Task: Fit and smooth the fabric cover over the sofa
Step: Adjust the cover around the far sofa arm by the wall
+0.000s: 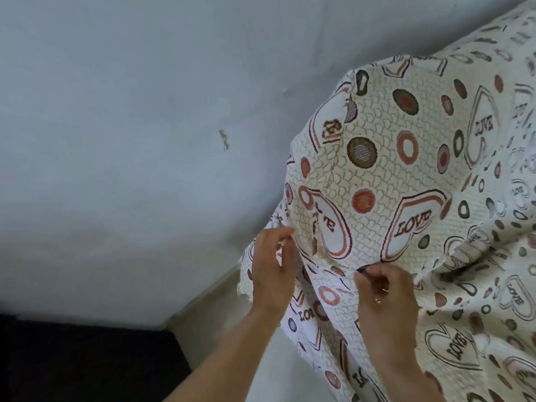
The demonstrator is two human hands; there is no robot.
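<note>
Well, at the left of my feed I see a grey-blue wall [116, 140] with a dark surface [72, 358] below it. Next, the left hand [271, 274] grips the hanging edge of the fabric cover [391, 169], fingers curled round it. The cream cover, printed with hearts and circles, drapes a rounded corner of the sofa, which is hidden beneath. The right hand [383, 294] pinches a fold of it.

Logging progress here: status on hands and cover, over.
Left hand and right hand grip the cover. Draped, creased at right. Bare wall close on left.
</note>
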